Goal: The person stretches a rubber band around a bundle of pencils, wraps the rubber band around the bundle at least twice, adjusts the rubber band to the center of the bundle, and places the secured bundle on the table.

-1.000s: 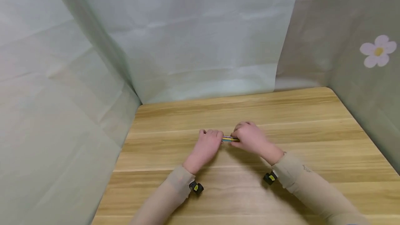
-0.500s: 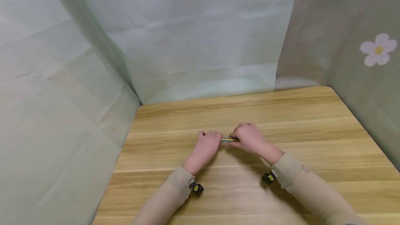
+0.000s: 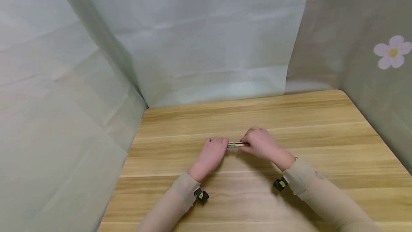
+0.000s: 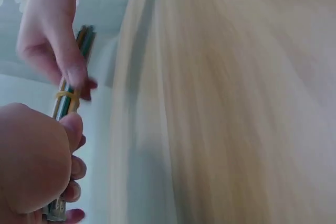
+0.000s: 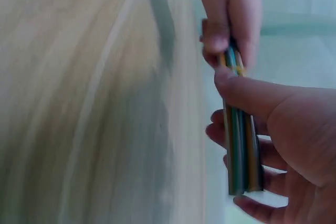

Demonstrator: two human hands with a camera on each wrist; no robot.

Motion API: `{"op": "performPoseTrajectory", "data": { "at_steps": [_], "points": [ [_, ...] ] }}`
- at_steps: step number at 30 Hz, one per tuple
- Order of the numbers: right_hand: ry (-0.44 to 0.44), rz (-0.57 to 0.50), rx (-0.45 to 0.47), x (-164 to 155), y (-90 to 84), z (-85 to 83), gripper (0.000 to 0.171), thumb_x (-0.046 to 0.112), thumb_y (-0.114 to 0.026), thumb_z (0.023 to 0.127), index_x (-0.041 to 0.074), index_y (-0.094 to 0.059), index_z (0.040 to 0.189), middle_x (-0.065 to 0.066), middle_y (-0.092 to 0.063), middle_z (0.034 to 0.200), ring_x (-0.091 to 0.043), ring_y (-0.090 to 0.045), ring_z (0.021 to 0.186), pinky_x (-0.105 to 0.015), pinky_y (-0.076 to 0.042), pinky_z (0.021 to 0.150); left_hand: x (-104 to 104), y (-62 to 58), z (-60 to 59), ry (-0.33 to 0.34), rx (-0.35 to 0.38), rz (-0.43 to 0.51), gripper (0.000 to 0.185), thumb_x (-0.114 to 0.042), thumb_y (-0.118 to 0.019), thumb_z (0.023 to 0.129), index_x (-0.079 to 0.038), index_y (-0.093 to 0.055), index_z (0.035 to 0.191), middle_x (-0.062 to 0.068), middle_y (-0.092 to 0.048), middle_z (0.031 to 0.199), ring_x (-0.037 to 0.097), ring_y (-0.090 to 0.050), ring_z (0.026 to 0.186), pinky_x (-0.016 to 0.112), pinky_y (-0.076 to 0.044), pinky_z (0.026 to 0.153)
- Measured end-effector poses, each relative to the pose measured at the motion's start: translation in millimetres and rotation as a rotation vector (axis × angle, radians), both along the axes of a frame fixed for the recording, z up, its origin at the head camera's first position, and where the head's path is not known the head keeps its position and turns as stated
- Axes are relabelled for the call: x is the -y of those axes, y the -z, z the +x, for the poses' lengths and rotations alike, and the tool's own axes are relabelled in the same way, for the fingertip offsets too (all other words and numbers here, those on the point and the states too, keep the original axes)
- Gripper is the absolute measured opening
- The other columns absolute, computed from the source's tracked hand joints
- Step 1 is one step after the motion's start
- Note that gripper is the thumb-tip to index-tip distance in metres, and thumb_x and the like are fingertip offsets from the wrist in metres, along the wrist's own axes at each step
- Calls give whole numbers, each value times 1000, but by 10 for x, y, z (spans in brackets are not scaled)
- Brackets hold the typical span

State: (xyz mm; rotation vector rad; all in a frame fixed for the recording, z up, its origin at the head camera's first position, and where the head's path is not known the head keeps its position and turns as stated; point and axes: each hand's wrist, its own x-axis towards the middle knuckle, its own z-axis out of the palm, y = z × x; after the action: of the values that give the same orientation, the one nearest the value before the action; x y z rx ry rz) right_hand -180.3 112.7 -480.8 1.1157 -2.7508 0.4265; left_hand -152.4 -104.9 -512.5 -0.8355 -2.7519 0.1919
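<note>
A thin bundle of pencil-like sticks (image 3: 239, 144), in teal, orange and dark colours, spans between both hands. Around its middle runs a yellow rubber band (image 4: 66, 95), in the gap between the hands. My left hand (image 3: 213, 152) grips the left part, fingers curled round it; a clear end pokes out below them in the left wrist view. My right hand (image 3: 261, 143) holds the right part between thumb and fingers. In the right wrist view its thumb lies along the sticks, close to the band (image 5: 239, 70), and the flat stick ends show past the fingers.
Under the hands is a wood-grain table (image 3: 244, 203). Pale fabric walls (image 3: 206, 46) stand at its back and sides, the right one bearing a white flower (image 3: 393, 52). Small black wrist cameras (image 3: 201, 196) hang beneath both sleeves.
The right hand has shifted slightly right along the bundle, so more of the sticks shows between the hands. The band now sits in that gap, clear of the right fingers. The left hand barely moved.
</note>
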Motion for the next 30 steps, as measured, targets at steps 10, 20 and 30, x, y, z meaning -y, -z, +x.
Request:
{"op": "performPoseTrajectory", "data": {
  "at_steps": [10, 20, 30],
  "points": [
    [-18, -48, 13, -111, 55, -29, 25, 38, -92, 84, 17, -83, 92, 3, -76, 88, -27, -69, 91, -49, -57, 80, 55, -51, 35, -56, 98, 64, 25, -34, -65, 107, -12, -65, 120, 3, -73, 116, 19, -66, 98, 36, -46, 77],
    [24, -60, 83, -464, 239, -27, 25, 33, -90, 88, 15, -82, 103, 4, -77, 95, -26, -71, 92, -49, -57, 85, 151, 0, 12, 14, 178, 191, 32, -30, -74, 103, -10, -70, 128, 4, -73, 114, 22, -70, 105, 43, -56, 85],
    [122, -107, 120, -463, 363, -213, 27, 30, -88, 92, 13, -81, 111, -3, -76, 108, -30, -69, 103, -52, -56, 89, 70, 117, -262, -154, 190, 321, 31, -33, -77, 100, -18, -77, 127, 2, -73, 113, 23, -68, 105, 51, -51, 89]
  ]
}}
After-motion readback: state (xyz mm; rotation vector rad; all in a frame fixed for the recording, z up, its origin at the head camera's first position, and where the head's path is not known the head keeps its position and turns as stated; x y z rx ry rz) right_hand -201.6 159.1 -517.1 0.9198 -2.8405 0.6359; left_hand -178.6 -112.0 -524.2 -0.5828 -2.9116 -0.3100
